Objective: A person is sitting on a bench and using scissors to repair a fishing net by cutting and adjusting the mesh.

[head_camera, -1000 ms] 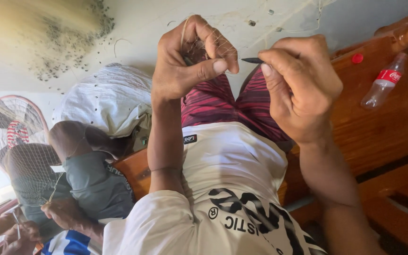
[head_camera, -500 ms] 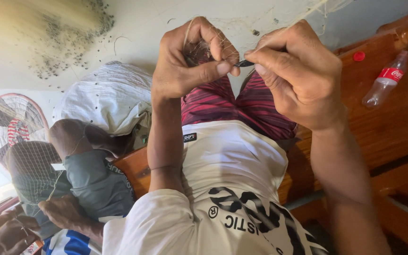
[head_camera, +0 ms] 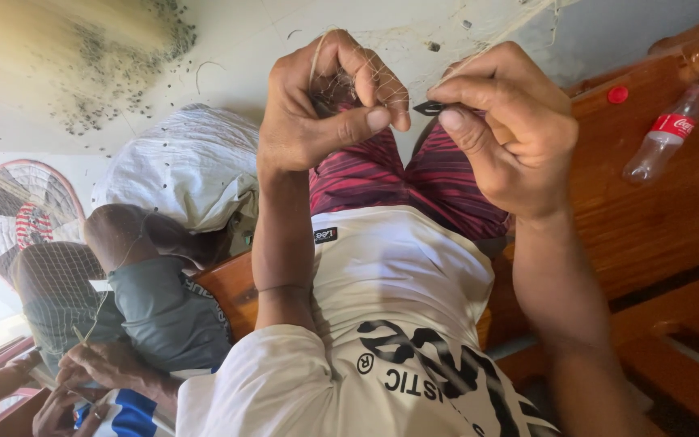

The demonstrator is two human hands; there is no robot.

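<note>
Left hand (head_camera: 321, 109) is fisted on a bunch of fine pale fishing net (head_camera: 366, 69). Right hand (head_camera: 511, 133) pinches a small dark pointed netting needle (head_camera: 430, 108). The needle's long axis runs hand to hand, tip pointing at the left thumb, just beside it. Both hands are held close together above the lap.

My left hand (head_camera: 325, 109) is fisted, thumb pressed to forefinger; my right hand (head_camera: 503, 129), at three o'clock, pinches likewise (forearms raised).
</note>
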